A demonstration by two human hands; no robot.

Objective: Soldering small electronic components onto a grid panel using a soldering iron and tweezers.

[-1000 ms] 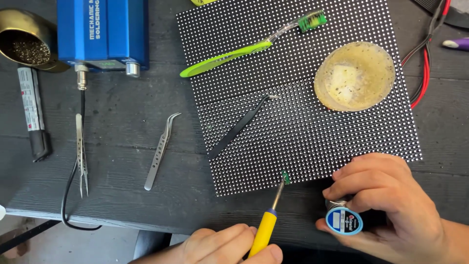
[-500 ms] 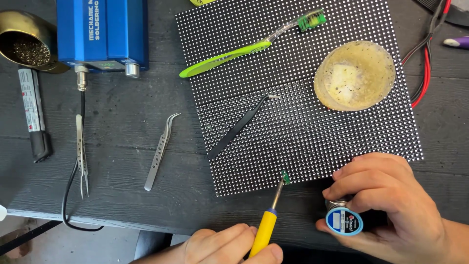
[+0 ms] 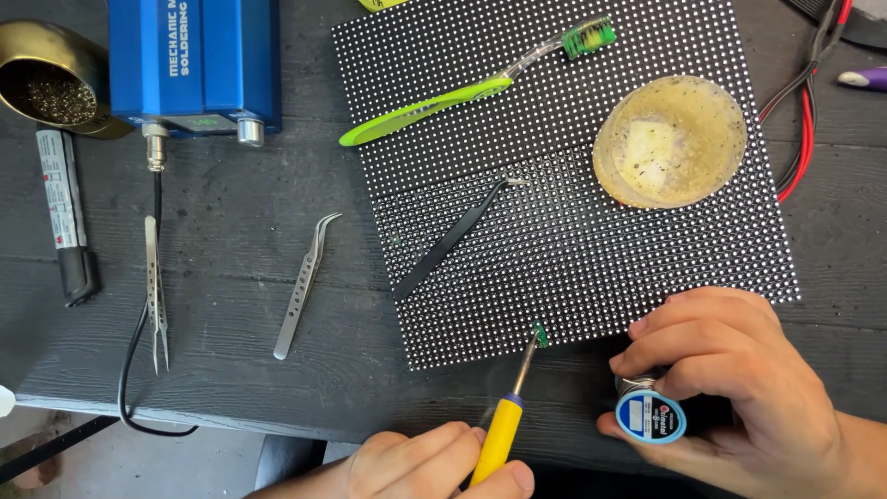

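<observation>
My left hand (image 3: 420,467) grips a soldering iron (image 3: 504,430) by its yellow handle. The iron's tip touches the near edge of a black dotted LED panel (image 3: 573,231), at a small green spot. My right hand (image 3: 739,383) holds a small spool of solder wire (image 3: 650,414) with a blue label, just off the panel's near right corner. On the panel lie black tweezers (image 3: 453,238), a green toothbrush (image 3: 462,92) and a round yellowish dish of flux (image 3: 670,140).
A blue soldering station (image 3: 194,60) stands at the back left, with a brass tip-cleaner pot (image 3: 51,83) beside it. A marker (image 3: 65,212), straight tweezers (image 3: 154,291) and curved tweezers (image 3: 305,282) lie on the dark wooden table. Red and black wires (image 3: 808,102) run at the right.
</observation>
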